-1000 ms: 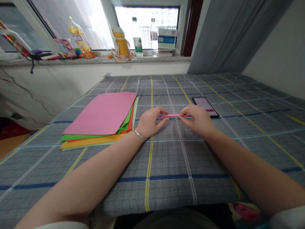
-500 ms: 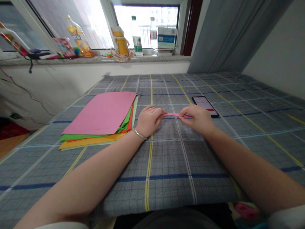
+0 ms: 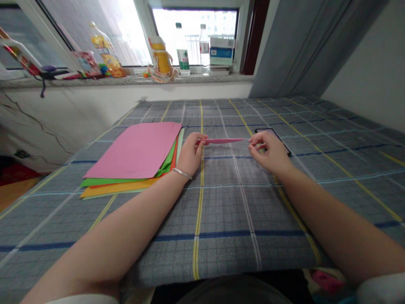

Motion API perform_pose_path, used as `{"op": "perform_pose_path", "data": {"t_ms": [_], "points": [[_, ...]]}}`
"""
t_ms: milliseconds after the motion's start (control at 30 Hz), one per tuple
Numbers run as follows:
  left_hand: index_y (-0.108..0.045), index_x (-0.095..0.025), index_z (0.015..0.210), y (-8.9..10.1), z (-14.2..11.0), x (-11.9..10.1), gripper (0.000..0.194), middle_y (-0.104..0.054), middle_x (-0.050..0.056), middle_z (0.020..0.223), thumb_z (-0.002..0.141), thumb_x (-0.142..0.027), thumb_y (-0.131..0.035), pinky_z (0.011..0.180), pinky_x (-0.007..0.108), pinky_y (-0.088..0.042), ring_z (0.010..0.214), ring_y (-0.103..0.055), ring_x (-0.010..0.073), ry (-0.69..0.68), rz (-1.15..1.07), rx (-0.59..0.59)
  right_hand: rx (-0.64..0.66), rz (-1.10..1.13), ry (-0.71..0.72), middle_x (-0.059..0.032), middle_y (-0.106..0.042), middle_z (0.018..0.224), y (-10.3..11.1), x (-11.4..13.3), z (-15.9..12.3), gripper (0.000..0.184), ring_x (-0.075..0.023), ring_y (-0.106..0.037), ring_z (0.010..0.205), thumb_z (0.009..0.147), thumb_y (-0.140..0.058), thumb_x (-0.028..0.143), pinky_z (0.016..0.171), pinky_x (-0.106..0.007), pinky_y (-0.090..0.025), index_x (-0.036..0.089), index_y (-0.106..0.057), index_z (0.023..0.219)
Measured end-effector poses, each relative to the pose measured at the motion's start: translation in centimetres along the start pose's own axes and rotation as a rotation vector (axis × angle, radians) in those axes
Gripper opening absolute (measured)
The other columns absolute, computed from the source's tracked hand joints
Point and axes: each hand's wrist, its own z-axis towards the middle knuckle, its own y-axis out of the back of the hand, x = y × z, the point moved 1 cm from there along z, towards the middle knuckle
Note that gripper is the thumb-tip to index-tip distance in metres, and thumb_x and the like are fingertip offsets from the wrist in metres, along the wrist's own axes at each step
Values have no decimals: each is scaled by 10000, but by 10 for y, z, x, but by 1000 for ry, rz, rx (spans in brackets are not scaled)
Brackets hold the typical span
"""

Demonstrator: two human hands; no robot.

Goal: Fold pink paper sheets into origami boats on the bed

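While the left hand is pinching one end of a narrow pink paper strip between its thumb and fingertips, the strip is pointing sideways, held up just above the checked blanket. The right hand is holding nothing; its fingers are curling loosely in a narrow, half-closed shape, just beside the strip's free tip but not touching it. That hand is partly covering a black phone lying on the blanket, its screen lit. Near the left hand, a stack of coloured paper is lying flat, with a pink sheet on top and green, orange and yellow edges showing beneath. A bracelet is circling the left wrist. Beyond the blanket, plastic bottles are standing on a stone windowsill.
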Motion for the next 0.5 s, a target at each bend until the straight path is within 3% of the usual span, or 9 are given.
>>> {"op": "perform_pose_path", "data": {"t_ms": [100, 167, 233, 400, 500], "points": [[-563, -184, 1011, -1, -1, -5, 147, -607, 61, 1044, 918, -169, -450, 869, 330, -493, 960, -612, 162, -85, 80, 49, -39, 133, -11, -86, -575, 1144, -4, 10, -1, 195, -202, -597, 938, 784, -628, 313, 598, -293, -533, 230, -551, 944], [-571, -184, 1027, -1, -3, -11, 164, -616, 62, 1042, 917, -167, -450, 908, 339, -479, 1013, -592, 174, -136, 126, 92, 48, 167, -38, -91, -561, 1205, -8, 17, -3, 250, -209, -597, 972, 807, -617, 348, 618, -307, -542, 239, -555, 1023], [-573, -186, 1055, -3, -5, -17, 183, -631, 62, 1055, 922, -174, -449, 924, 338, -477, 1031, -593, 174, -140, 127, 127, 160, 198, -82, -85, -610, 1136, -13, 21, -4, 222, -214, -609, 974, 835, -591, 375, 652, -322, -547, 233, -581, 1006], [-550, -210, 1078, -7, -8, -19, 172, -654, 61, 1134, 932, -220, -460, 884, 344, -516, 960, -647, 164, -12, -14, 174, 251, 355, -194, -69, -653, 1082, -26, 20, -6, 192, -183, -642, 893, 856, -575, 393, 785, -379, -543, 210, -610, 899], [-464, -226, 1138, -10, -9, -15, 216, -655, 74, 1171, 923, -236, -483, 863, 368, -529, 921, -668, 163, 80, -192, 150, 270, 443, -263, -71, -644, 1086, -33, 17, -7, 177, -179, -648, 854, 811, -625, 374, 753, -375, -551, 207, -592, 860]]}}
